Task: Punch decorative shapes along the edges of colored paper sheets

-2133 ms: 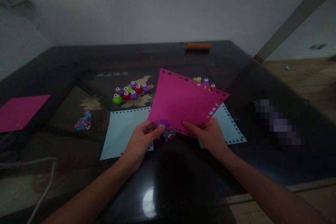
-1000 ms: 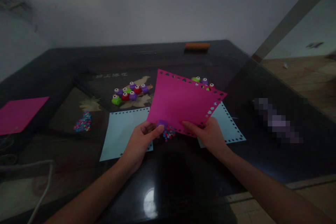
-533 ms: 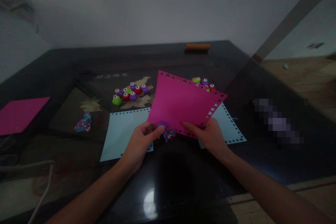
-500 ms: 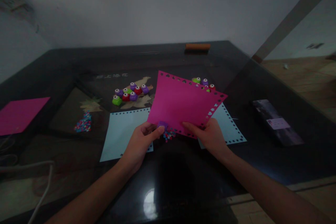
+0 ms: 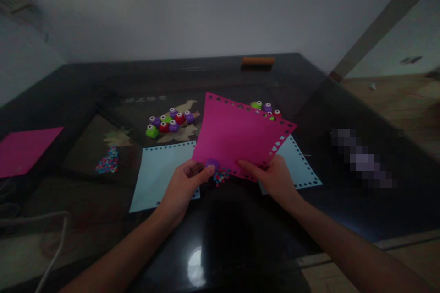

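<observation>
My left hand [image 5: 185, 184] is closed on a small purple craft punch [image 5: 212, 163], its thumb pressed on top. The punch sits at the near left edge of a bright pink sheet of paper [image 5: 237, 139]. Shaped holes run along the sheet's far, right and near edges. My right hand [image 5: 277, 177] pinches the near right edge of the sheet, keeping it tilted above the table. Below the punch lies a small heap of coloured paper confetti [image 5: 220, 176]. Two pale blue sheets with punched edges, one at left [image 5: 161, 169] and one at right [image 5: 295, 165], lie partly under the hands and pink sheet.
Several frog-like punches [image 5: 168, 121] stand behind the left blue sheet, and more punches [image 5: 268, 106] behind the pink one. Another confetti pile [image 5: 108, 161] and a pink sheet [image 5: 29, 149] lie left. A brown roll [image 5: 257, 61] rests at the back; a blurred-out object [image 5: 362, 160] lies right.
Both hands, the punch and the pink sheet stay almost in place. The whole view has shifted very slightly. The long object at right is now pixelated.
</observation>
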`<state>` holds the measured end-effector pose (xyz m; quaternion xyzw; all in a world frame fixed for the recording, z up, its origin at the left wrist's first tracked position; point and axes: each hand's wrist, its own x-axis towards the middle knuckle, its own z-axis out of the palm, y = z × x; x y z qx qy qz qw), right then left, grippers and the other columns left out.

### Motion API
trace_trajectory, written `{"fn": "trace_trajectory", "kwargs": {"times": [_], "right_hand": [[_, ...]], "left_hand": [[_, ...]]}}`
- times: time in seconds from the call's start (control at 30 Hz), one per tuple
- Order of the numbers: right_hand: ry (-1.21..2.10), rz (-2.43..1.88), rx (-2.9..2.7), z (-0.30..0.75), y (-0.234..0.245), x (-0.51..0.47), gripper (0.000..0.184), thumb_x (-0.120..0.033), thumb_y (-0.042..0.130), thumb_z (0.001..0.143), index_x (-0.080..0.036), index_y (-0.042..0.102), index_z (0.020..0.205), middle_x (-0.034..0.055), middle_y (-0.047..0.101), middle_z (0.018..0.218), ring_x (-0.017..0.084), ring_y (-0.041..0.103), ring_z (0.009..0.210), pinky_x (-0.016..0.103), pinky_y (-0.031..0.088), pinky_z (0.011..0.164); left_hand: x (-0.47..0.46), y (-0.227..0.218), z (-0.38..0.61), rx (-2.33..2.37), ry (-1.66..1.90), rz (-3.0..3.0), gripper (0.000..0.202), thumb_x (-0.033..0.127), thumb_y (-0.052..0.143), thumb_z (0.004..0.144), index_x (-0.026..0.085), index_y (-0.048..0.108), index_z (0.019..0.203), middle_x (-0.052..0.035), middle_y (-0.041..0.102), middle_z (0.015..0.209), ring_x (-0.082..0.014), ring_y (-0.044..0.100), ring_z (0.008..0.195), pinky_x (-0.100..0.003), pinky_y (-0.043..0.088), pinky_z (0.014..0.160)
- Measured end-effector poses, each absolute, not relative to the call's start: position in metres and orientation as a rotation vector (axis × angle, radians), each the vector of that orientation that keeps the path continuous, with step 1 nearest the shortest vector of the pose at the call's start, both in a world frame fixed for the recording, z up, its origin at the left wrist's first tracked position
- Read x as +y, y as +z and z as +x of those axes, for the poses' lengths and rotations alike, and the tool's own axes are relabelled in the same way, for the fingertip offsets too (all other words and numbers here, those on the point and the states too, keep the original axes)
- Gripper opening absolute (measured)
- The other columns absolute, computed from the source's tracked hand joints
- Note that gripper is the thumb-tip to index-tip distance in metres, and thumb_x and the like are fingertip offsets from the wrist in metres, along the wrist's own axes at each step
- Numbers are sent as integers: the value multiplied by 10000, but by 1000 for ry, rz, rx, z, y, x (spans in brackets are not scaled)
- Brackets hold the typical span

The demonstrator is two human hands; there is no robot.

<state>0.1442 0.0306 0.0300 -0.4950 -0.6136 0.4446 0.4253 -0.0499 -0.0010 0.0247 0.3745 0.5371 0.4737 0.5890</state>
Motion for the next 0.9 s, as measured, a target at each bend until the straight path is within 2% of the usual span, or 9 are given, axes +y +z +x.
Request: {"fn": "trace_trajectory", "kwargs": {"times": [0.4,0.73,0.9], "right_hand": [[1106,-1249,-1534,145,29,30,204,-348,707,739,-216,735,893,38,761,901,202,705,807,335,559,741],[1103,-1254,-1551,145,32,29,179,-332,701,753,-234,732,899,22,758,928,215,702,846,358,549,781],[1134,-1241,-1531,145,32,29,171,-325,704,749,-239,728,895,20,758,933,198,704,853,341,549,789]], "left_hand": [[-1,29,-49,1266,1107,870,258,380,780,662,164,707,785,-14,686,697,-140,575,632,-233,436,604],[-3,25,-50,1229,1123,873,271,400,781,674,171,710,801,-14,698,682,-188,646,704,-263,477,650],[-3,25,-50,1219,1130,866,245,377,777,685,170,707,795,-23,720,745,-173,644,716,-259,477,674]]}}
